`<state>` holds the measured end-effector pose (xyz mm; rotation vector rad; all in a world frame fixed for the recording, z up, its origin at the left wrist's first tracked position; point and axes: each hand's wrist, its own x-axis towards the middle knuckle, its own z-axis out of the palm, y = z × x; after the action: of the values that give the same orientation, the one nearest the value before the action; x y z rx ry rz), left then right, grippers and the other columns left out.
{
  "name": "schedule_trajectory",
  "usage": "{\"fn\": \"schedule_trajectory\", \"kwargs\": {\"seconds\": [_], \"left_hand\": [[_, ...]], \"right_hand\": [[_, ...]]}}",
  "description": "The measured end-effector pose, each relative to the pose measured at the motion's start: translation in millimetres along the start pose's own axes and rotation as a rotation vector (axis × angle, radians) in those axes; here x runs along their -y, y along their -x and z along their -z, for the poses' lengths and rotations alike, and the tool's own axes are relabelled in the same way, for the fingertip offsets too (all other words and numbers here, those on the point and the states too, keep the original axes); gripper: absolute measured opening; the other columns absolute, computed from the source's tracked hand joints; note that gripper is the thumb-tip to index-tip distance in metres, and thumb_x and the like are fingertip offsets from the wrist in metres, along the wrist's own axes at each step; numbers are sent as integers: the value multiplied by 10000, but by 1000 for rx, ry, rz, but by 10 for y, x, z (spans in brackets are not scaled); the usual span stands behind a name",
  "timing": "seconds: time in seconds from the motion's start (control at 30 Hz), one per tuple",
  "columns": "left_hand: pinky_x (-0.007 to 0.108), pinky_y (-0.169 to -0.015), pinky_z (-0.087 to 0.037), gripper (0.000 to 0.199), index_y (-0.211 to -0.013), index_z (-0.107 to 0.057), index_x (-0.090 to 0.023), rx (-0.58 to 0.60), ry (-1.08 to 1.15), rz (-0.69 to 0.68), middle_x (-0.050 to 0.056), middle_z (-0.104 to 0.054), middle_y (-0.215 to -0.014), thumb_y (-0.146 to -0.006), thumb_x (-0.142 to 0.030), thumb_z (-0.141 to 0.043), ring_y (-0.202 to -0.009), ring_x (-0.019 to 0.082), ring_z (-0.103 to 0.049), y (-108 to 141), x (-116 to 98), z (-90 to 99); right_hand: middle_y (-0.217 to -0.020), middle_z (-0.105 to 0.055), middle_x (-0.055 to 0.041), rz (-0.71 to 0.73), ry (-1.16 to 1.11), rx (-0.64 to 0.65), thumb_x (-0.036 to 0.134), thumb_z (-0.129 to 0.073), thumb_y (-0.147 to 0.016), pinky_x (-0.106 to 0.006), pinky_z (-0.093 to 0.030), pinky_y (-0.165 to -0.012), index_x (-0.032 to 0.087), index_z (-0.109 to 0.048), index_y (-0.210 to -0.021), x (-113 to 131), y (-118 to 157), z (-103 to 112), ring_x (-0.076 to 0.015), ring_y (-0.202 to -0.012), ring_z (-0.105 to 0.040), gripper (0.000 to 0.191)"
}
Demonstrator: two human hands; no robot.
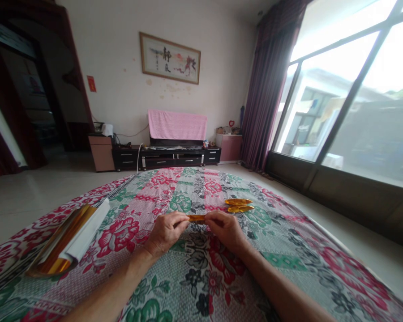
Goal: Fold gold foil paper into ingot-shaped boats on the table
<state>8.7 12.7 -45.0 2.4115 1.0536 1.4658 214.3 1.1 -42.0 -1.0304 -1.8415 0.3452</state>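
Between my two hands a narrow folded strip of gold foil paper [196, 218] is stretched level just above the patterned cloth. My left hand [168, 230] pinches its left end, fingers closed. At the right end, the thumb and fingers of my right hand [226, 228] are pinched on the same strip. Both ends of the strip are hidden by my fingertips. Beyond my right hand lie two folded gold foil pieces [239, 205], boat-shaped with pointed ends, side by side. A stack of gold and white paper sheets [70, 239] rests on the cloth to the left.
A flowered red, green and grey cloth [134, 295] covers the round table. Past its far edge stand a low black cabinet [173, 160] and a screen draped with a pink cloth [177, 124]. Large windows [349, 103] and a purple curtain [263, 94] are on the right.
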Motion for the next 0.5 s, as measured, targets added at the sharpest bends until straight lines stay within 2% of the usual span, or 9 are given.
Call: {"fn": "schedule_trajectory", "kwargs": {"seconds": [0.2, 0.5], "left_hand": [[224, -698, -540, 128, -782, -700, -202, -8, -14, -31, 25, -713, -828, -742, -154, -588, -743, 133, -664, -8, -4, 6], [232, -690, -549, 139, -772, -703, -195, -27, -44, -79, 34, -714, -819, -735, -140, -581, -731, 135, -668, -10, 11, 4]], "right_hand": [[-783, -690, -34, 75, -75, 3, 157, -576, -753, -253, -498, -649, 188, -675, -768, -9, -17, -4, -142, -691, -629, 105], [-792, -686, -34, 104, -60, 3, 150, -576, -760, -251, -503, -649, 191, -672, -773, -20, -17, -7, -139, -698, -629, 105]]}}
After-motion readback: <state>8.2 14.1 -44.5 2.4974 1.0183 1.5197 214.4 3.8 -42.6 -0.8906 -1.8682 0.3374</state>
